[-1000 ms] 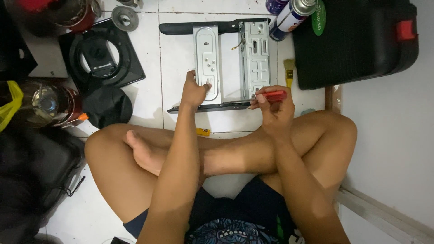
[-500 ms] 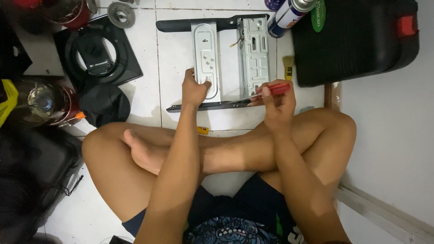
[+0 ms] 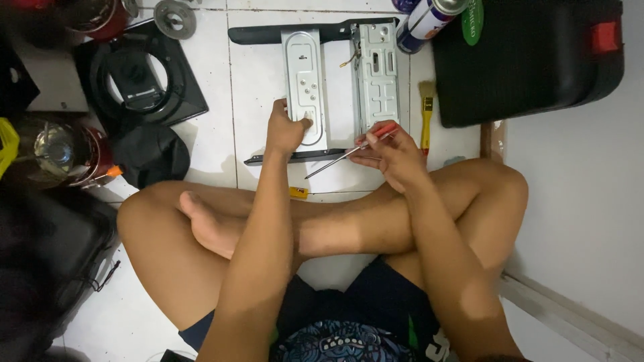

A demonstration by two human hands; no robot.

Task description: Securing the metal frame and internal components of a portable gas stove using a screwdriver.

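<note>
Seated cross-legged on tile | left hand [image 3: 287,129] pressing metal bracket plate [image 3: 304,80] flat, steadying it | right hand [image 3: 396,155] gripping red-handled screwdriver [image 3: 349,153], shaft angled toward left hand | yellow brush [image 3: 426,114] just beyond right hand.

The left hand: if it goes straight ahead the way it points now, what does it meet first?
The left hand already rests on the grey metal bracket; straight on, it would probably slide along that plate.

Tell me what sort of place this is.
Probably a home floor used as a repair spot: white floor tiles, a metal chassis frame, a black tool case, and a screwdriver in the right hand.
</note>
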